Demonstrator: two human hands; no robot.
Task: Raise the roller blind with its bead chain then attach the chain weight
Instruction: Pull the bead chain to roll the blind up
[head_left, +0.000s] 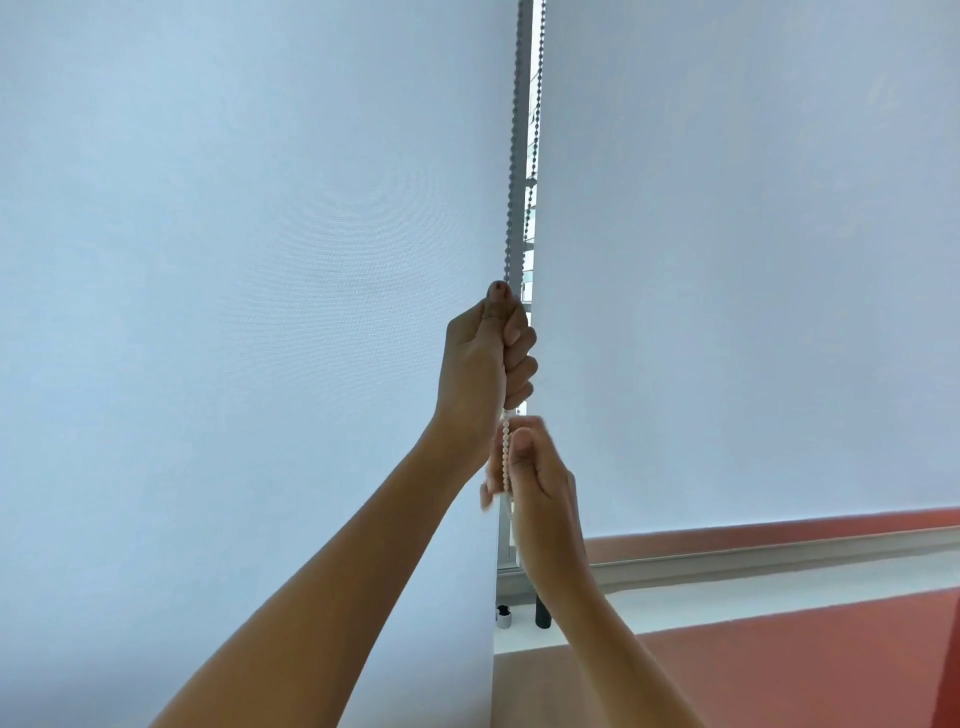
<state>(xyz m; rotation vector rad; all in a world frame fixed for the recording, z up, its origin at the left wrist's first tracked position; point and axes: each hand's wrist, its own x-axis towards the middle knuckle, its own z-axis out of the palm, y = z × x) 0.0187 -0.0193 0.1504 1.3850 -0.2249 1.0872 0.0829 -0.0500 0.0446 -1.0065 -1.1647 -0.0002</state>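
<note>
A bead chain (515, 156) hangs down the narrow gap between two pale roller blinds. The left blind (234, 312) reaches below the frame's bottom edge; the right blind (753, 260) ends at a bottom bar (779, 543) just above the sill. My left hand (485, 358) grips the chain in a fist, thumb up. Directly under it my right hand (535, 483) holds the same strand, which runs white beside its thumb. A second strand (537, 104) hangs to the right, behind the first.
A white window sill (675, 616) lies under the right blind, with a small dark-topped object (503, 616) and a black post (543, 613) on it. A reddish wall (831, 675) runs below the sill. Window glass shows through the gap.
</note>
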